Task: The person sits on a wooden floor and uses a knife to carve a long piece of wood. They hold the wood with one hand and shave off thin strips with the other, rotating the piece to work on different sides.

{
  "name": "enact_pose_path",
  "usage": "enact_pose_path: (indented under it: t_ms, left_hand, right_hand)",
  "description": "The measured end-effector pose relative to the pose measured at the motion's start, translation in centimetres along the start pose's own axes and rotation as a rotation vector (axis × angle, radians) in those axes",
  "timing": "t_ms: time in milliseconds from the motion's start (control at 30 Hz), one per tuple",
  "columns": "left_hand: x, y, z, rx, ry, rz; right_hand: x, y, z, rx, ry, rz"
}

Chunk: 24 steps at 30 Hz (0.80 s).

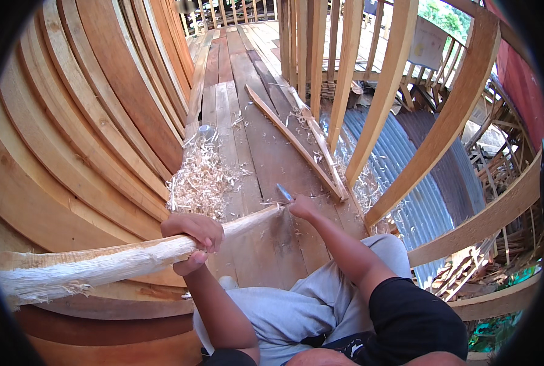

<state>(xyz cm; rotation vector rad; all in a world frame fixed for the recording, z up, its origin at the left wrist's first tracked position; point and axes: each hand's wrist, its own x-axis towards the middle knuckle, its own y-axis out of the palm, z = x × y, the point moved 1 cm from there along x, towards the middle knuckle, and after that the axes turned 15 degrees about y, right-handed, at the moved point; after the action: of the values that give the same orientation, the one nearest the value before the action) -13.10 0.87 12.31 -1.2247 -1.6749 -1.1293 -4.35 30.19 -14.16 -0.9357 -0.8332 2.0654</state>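
Observation:
A long, pale wooden pole (107, 265) with a rough, whittled surface runs across in front of me from the left side. My left hand (195, 236) is wrapped round it near the middle, fingers over the top and thumb below. At the pole's narrower right end, my right hand (302, 208) is closed on a knife (285, 193). The blade points up and away to the left, just beyond the pole's tip. The handle is mostly hidden in my fist. Whether the blade touches the wood I cannot tell.
A heap of curled wood shavings (202, 183) lies on the plank floor (272, 256) by the board wall (95, 110) at left. Two long strips, including a squared batten (296, 143), lie ahead. Wooden railing slats (381, 91) stand on the right, with corrugated metal roofing (400, 171) beyond.

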Motion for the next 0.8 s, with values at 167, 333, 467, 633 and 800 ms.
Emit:
enact_pose_path:
  t_ms: [167, 333, 467, 633, 800]
  left_hand:
    - [-0.1, -1.1, -0.7, -0.109, -0.039, 0.096]
    - [0.8, -1.1, 0.7, -0.091, -0.007, 0.172]
    - [0.4, -1.6, 0.3, -0.083, -0.034, 0.175]
    - [0.4, -0.9, 1.2, -0.065, -0.003, 0.101]
    - [-0.6, 0.4, 1.6, 0.188, 0.110, -0.111]
  right_hand:
    - [-2.1, 0.2, 2.2, -0.154, 0.012, 0.163]
    - [-0.2, 0.4, 1.2, -0.043, 0.151, 0.137]
    - [-3.3, 0.1, 2.5, 0.114, 0.016, 0.196]
    - [-1.9, -0.1, 1.9, 0.254, 0.048, 0.173]
    - [-1.9, -0.4, 2.8, 0.259, 0.039, 0.221]
